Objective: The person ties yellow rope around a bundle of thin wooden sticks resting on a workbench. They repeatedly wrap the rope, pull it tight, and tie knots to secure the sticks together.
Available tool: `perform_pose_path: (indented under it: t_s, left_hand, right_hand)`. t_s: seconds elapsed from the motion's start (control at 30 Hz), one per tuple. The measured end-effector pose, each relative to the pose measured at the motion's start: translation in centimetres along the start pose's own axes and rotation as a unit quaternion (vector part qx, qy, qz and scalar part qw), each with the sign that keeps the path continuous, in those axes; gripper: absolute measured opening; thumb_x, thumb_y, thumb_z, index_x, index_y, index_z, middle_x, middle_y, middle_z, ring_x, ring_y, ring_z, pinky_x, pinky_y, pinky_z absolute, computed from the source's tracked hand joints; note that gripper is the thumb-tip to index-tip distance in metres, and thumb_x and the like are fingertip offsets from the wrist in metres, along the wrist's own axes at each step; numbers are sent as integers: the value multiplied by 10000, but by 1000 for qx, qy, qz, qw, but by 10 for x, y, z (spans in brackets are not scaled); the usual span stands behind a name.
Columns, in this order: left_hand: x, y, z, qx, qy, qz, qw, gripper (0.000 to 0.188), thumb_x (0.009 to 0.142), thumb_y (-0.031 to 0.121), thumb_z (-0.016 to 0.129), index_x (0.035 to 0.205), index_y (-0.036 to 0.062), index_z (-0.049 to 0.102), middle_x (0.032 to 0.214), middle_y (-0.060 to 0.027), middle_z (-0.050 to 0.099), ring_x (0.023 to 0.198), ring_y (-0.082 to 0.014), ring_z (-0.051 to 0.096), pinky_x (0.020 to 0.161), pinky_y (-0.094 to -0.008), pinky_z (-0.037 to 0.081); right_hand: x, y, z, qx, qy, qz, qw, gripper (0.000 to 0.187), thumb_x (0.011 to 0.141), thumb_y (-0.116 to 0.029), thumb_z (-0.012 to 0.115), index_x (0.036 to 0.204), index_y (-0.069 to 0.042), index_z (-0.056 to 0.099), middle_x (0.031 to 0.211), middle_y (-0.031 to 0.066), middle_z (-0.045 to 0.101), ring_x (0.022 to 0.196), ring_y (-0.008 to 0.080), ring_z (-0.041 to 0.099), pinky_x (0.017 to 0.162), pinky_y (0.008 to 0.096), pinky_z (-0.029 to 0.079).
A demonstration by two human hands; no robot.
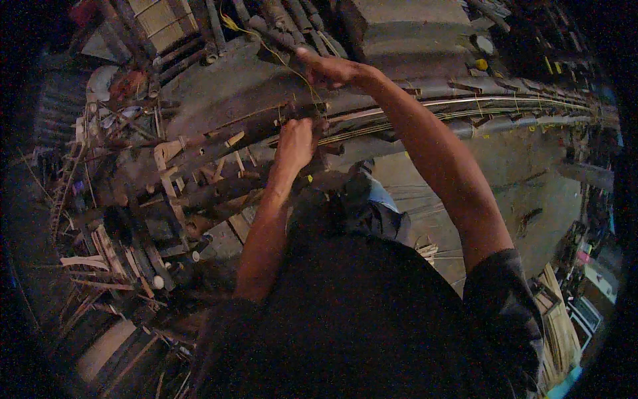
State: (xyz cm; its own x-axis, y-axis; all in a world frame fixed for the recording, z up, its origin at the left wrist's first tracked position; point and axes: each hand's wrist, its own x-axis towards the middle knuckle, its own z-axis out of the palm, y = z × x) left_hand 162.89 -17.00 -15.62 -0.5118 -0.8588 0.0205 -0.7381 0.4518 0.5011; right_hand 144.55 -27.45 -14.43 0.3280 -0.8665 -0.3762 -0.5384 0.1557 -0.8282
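My left hand (297,143) is closed in a fist over a bundle of long thin strips (399,118), by an upright peg on the wooden frame. What lies inside its fingers is hidden. Beyond it and a little to the right, my right hand (329,70) is raised with curled fingers at a thin yellow cord (276,56). The cord drops toward the bundle between my hands, and its frayed loose end trails off to the far left. Several thin yellow ties (478,105) circle the strips farther right.
Dark curved rails (458,85) with short pegs carry the strips across the view. Wooden pieces (176,149) crowd the left side, with cut sticks (109,249) below. Round poles (279,30) lie at the far side. Concrete floor (505,179) shows at right, near pale planks (558,326).
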Motion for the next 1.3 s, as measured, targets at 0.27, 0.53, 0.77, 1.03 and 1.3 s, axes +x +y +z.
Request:
perform_pose_path:
  t_s: [0.27,0.53,0.77,1.03,1.3]
  left_hand:
    - [-1,16,-13,-66,0,-24,998,101,815,58,576,859,14,655,782,-252,629,778,-421,627,701,-496,495]
    - [-2,11,-9,-101,29,9,994,138,851,167,610,880,48,674,786,-222,643,752,-399,633,673,-480,504]
    - [10,-1,14,-116,-31,-12,993,204,888,254,578,955,84,668,878,-184,656,793,-384,628,680,-445,501]
    - [6,26,-16,-162,-82,-62,982,194,926,203,551,998,60,662,951,-110,686,867,-287,658,758,-363,499]
    - [142,-53,34,-139,-68,-158,975,395,890,427,516,929,71,682,910,-141,677,831,-310,643,788,-381,474]
  right_hand:
    - [-35,11,8,119,31,-17,992,291,879,-344,644,969,-73,698,815,-19,638,737,97,545,695,272,448]
    - [-17,-18,-8,-142,244,-63,957,337,879,-353,625,959,-29,670,746,7,627,695,111,548,669,279,460]
    - [0,-42,10,260,301,-124,909,334,910,-334,530,803,-22,577,624,-1,492,567,140,434,523,312,370]
    - [-170,59,165,-126,-89,-149,977,254,881,-272,534,926,-42,632,759,183,657,713,386,651,671,477,536]
    - [-177,57,173,-252,-86,-176,948,174,819,-263,593,858,-98,633,729,94,648,654,274,651,598,414,529]
